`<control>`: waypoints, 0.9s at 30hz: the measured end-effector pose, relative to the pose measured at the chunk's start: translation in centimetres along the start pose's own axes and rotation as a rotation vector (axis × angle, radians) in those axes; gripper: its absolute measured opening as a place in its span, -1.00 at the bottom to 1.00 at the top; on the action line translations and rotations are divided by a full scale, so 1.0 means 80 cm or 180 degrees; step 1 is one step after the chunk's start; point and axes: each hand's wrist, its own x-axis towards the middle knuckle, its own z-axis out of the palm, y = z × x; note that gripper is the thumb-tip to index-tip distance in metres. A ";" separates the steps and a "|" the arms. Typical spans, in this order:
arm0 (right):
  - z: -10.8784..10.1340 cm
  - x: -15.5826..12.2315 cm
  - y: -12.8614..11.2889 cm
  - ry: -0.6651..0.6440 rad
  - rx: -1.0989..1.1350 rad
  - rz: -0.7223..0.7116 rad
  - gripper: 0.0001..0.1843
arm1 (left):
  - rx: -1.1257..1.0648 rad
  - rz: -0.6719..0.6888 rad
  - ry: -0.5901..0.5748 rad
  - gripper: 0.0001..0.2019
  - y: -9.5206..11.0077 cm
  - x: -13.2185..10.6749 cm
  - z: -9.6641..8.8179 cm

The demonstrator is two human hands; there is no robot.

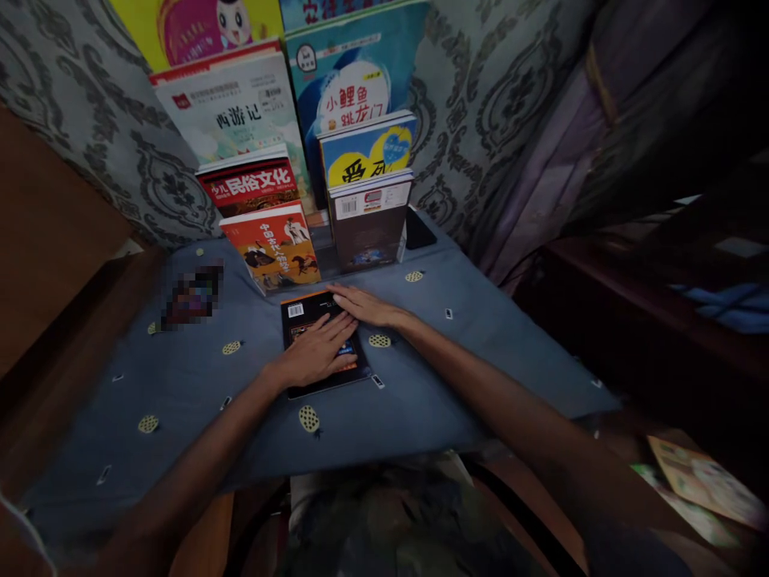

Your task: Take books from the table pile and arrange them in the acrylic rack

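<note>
A dark book (pixel 300 327) with a white barcode label and an orange top edge lies flat on the blue cloth. My left hand (pixel 318 349) rests palm down across its cover, fingers stretched out. At the book's upper right corner lies my right hand (pixel 361 306), flat with its fingers extended, its fingertips close to those of the left. Part of the cover is hidden beneath both hands. Just behind stand an orange book (pixel 279 248) on the left and a dark grey book (pixel 369 228) on the right, both upright.
More upright books rise behind, among them a red one (pixel 249 183), a pale one (pixel 234 112) and a teal one (pixel 360 72). A black flat object (pixel 420 228) lies right of the stack. A blurred patch (pixel 192 296) covers something at left. Patterned curtain (pixel 498 72) hangs behind.
</note>
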 end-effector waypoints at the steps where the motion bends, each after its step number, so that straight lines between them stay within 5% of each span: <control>1: 0.000 0.000 -0.001 -0.0007 -0.0007 -0.0004 -0.28 | -0.0014 0.0025 -0.0002 -0.32 0.001 0.000 0.000; 10: 0.001 -0.002 0.001 -0.0048 -0.0051 0.0008 -0.35 | -0.0251 0.0463 -0.0240 -0.39 0.033 -0.049 -0.008; 17: 0.007 -0.004 -0.003 -0.0015 -0.0330 -0.0061 -0.42 | -0.0250 0.0348 -0.0263 -0.37 0.045 -0.096 -0.014; 27: 0.023 -0.017 -0.035 0.0271 -0.1204 -0.0070 -0.49 | -0.0678 0.0387 -0.0159 -0.39 0.071 -0.064 -0.015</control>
